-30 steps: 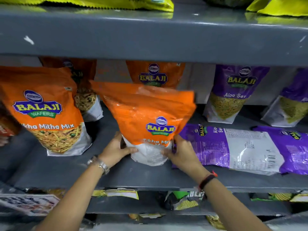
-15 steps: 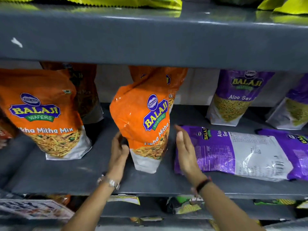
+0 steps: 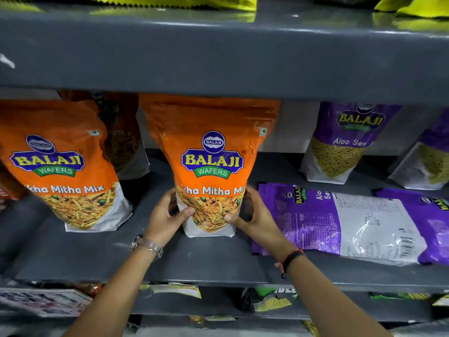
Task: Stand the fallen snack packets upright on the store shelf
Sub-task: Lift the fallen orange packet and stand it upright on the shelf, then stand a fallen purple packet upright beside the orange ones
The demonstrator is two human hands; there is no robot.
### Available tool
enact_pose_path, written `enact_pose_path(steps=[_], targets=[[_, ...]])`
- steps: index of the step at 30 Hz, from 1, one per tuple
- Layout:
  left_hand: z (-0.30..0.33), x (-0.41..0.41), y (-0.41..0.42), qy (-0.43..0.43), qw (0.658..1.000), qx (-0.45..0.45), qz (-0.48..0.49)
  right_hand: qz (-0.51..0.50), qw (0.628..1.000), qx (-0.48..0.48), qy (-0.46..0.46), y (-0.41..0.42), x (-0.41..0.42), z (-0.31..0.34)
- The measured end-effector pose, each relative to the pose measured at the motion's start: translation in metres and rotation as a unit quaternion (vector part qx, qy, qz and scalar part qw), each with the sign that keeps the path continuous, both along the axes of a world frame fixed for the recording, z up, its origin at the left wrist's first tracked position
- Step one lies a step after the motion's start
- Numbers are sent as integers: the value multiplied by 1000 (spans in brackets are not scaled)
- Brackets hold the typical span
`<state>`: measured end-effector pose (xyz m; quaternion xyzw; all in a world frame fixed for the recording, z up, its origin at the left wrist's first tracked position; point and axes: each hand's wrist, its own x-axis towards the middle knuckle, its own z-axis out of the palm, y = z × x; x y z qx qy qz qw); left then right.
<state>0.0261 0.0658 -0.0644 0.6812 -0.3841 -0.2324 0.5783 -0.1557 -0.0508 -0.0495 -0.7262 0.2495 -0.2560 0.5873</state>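
The orange packet [image 3: 211,161] stands upright at the middle of the grey shelf [image 3: 206,261], long axis vertical, printed front facing the camera, base on the shelf. It reads "BALAJI WAFERS" and, partly covered, "Mitha Mix". The left hand [image 3: 165,215] and right hand [image 3: 255,217] each press a lower side, thumbs on the front: both grips closed around the packet. A matching orange packet [image 3: 60,166] stands to its left. Just right of it, a purple packet [image 3: 340,222] lies flat, long axis running sideways; behind that stands an upright purple "Aloo Sev" packet [image 3: 345,142]. Yellow-green packets [image 3: 184,2] sit on the shelf above.
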Motion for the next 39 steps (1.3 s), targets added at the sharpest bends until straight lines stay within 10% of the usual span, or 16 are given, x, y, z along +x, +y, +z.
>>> enact_pose_path(steps=[5, 9, 12, 15, 18, 26, 39], targets=[[4, -16, 3, -3, 997, -14, 71, 22, 999, -23, 26, 0, -3, 13], [24, -61, 12, -224, 940, -94, 241, -36, 986, -139, 82, -39, -42, 42], [35, -114, -10, -315, 936, -123, 98, -13, 950, -240, 198, -101, -99, 69], [33, -176, -48, -143, 970, 133, -147, 62, 899, -251, 353, -161, -158, 78], [23, -213, -74, 161, 866, 357, -311, 130, 864, -216, 436, -204, -191, 71], [7, -279, -104, 477, 872, 100, 44, 173, 889, -54, 421, -225, -216, 49], [75, -241, -149, 86, 987, -127, 46, 66, 994, -12, 84, -166, -247, 33]])
